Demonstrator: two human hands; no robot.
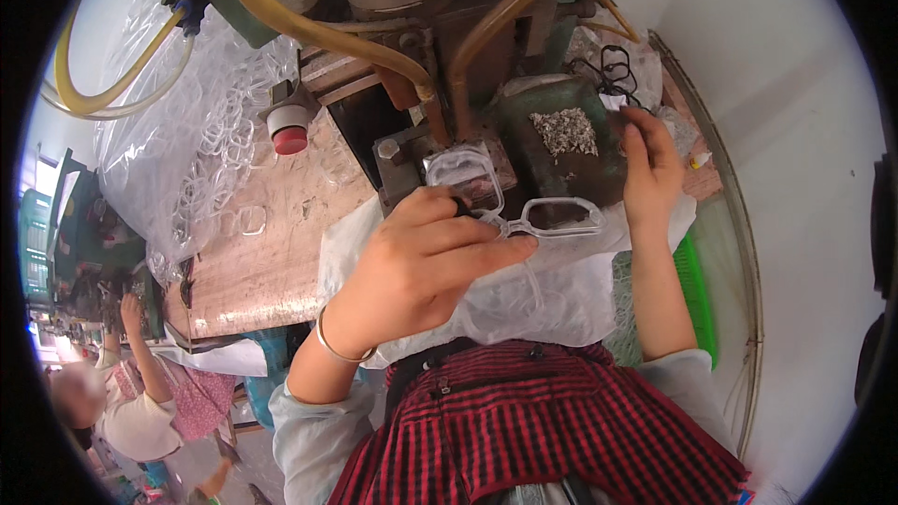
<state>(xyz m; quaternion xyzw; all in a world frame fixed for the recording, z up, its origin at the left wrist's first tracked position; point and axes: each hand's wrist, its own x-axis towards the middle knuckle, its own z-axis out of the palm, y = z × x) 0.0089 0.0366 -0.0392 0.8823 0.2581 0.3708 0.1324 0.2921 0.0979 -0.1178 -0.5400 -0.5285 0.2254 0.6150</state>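
Now, left hand (426,257): curled around a clear plastic spectacle frame (524,215), gripping it at the bridge between thumb and fingers.
Frame: held flat at the press (440,56), one rim over the metal die (460,173), the other jutting right above the dark green block (561,154).
Right hand (650,164): fingers bent at the block's right edge, touching a clear bag (678,126); whether it grips anything cannot be told.
Chips (566,131): pale pile on top of the block.
Hoses (309,28): yellow, looping down into the press.
Button (290,129): red cap on a grey base, left of the die.
Clear sack (196,145): large, on the left of the bench, full of clear frames.
White bag (524,295): lies under the left hand, against the lap.
Green basket (697,295): at the right, below the bench edge.
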